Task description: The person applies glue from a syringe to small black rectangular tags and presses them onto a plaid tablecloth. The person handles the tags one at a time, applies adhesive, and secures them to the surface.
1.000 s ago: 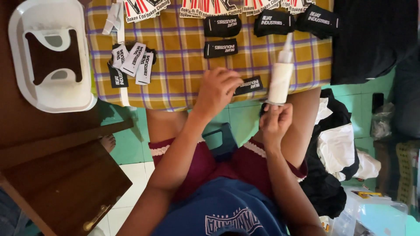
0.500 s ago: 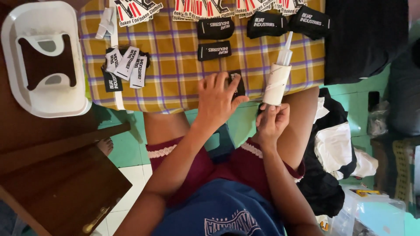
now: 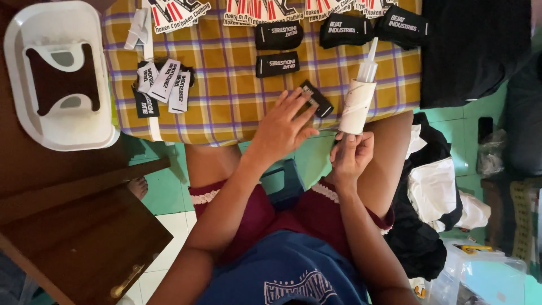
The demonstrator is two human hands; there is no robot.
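Five black woven labels (image 3: 278,35) lie singly on the checked cloth (image 3: 226,85), one white glue bottle (image 3: 357,101), one white plastic tray (image 3: 56,73), and a small heap of labels (image 3: 164,85), uncountable.

White tray (image 3: 22,121) far left, wooden cabinet (image 3: 84,248), clothes heap (image 3: 435,192) on floor.

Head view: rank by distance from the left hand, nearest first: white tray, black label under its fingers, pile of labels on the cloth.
1. Black label, under the left hand fingertips.
2. Pile of labels, on the cloth's left side.
3. White tray, far left, off the cloth.
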